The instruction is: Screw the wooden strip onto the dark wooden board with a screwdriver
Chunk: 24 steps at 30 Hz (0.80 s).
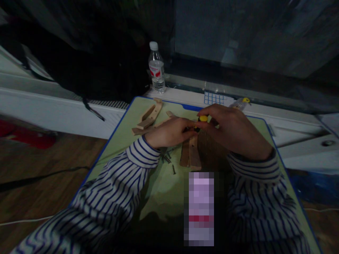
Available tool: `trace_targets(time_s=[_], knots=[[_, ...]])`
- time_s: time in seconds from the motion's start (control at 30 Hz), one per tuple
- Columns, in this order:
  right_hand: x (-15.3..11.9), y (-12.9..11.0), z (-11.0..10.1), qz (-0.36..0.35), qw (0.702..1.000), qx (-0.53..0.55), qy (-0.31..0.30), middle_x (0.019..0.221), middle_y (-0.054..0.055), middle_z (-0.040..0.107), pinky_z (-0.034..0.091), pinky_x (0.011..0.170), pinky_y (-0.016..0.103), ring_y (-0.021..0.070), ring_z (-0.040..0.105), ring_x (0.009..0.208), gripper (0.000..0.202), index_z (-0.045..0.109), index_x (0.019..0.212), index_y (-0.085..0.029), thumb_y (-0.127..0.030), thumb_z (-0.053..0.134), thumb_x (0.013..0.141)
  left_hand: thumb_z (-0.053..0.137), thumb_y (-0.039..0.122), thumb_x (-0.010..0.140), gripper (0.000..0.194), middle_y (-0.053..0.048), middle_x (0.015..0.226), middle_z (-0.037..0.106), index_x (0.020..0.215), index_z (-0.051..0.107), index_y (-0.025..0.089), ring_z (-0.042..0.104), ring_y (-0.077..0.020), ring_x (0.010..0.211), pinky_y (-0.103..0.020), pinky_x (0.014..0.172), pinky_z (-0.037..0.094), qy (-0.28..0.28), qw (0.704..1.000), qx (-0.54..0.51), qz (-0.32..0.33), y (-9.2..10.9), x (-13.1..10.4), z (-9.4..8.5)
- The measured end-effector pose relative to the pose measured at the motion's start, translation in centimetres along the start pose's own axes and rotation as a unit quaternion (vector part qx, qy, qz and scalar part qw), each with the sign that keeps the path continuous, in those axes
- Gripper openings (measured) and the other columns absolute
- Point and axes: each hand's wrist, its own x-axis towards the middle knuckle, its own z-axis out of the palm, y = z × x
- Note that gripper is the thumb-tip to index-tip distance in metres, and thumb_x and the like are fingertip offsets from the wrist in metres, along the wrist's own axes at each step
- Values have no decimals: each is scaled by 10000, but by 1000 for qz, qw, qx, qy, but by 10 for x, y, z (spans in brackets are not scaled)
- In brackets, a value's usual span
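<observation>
My right hand (234, 128) is closed around a small yellow-and-black screwdriver (203, 119), thumb and forefinger on its handle. My left hand (172, 132) comes in from the other side, its fingers pinched together just below that handle; what lies between them is hidden. Beneath the fingertips, two joined wooden pieces (194, 155) rest on the table, a hole showing in one. Several screws (166, 157) lie below my left wrist, with a single screw (173, 169) nearer to me. More cut wooden parts (149, 116) are stacked beyond my left hand.
The pale green folding table (159, 190) has a blue rim. Behind it, a water bottle (156, 68) stands on the white sill beside a dark bag (100, 60). A blue grid sheet (214, 98) and a clear plastic bag (238, 103) are at the table's far edge.
</observation>
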Motion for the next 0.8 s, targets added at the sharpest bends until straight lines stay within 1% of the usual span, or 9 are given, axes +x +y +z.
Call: trace_targets(time_s=[0.07,0.13,0.23,0.37,0.43,0.5,0.57,0.63,0.8], knots=[[0,0,0,0,1000,2,-2,1009,80,689,463,678,315,192,642,780,240,621,1044,-163,-332,549,889,560,306,863,263,-26,833,704,1067,672,184,606,-138,686,-245,649,428,14,1000,17,-15,2,0,0],[0,0,0,0,1000,2,0,1004,76,689,461,675,315,193,641,779,231,623,1038,-171,-327,549,886,588,364,843,262,-27,791,690,991,685,171,592,-138,659,-240,602,396,43,998,39,-31,4,0,1],[0,2,-1,0,1000,-3,5,995,78,695,464,685,324,196,643,771,233,634,1038,-169,-318,553,878,603,383,829,242,-26,762,673,896,683,164,582,-137,646,-239,579,371,66,995,61,-44,5,1,3],[-3,3,-5,-9,1000,4,-8,1085,98,688,486,734,350,188,650,751,316,617,1138,-157,-315,546,873,600,365,833,211,-14,742,656,874,664,168,569,-130,634,-234,572,366,59,995,60,-44,3,0,3],[-4,1,-7,-18,1000,18,-11,1151,102,671,495,751,347,179,656,760,347,594,1189,-149,-273,538,870,596,366,838,212,-13,732,651,867,662,167,564,-129,632,-236,571,365,56,996,58,-39,2,-1,3],[-4,-1,-8,-27,999,33,-14,1179,99,665,500,777,340,181,662,814,356,588,1204,-144,-210,528,860,589,362,846,214,-14,728,650,865,665,163,562,-129,628,-238,571,363,52,996,58,-34,0,-1,3],[-4,-3,-9,-37,998,41,-20,1168,95,675,497,810,343,193,662,884,349,600,1191,-146,-160,511,854,582,358,853,216,-17,733,653,875,670,162,564,-132,631,-241,573,367,51,996,59,-31,-2,-1,3],[-3,-4,-9,-45,998,39,-23,1136,95,690,494,822,350,204,659,916,331,617,1167,-152,-141,495,860,578,349,857,213,-20,749,662,902,674,165,575,-138,649,-245,591,383,48,997,55,-26,-3,0,4],[-2,-1,-7,-32,999,18,-19,1067,100,704,495,761,348,205,666,835,266,644,1112,-162,-228,502,898,536,302,884,218,-35,827,696,988,675,171,610,-151,724,-250,674,430,18,999,24,-9,-2,0,2]])
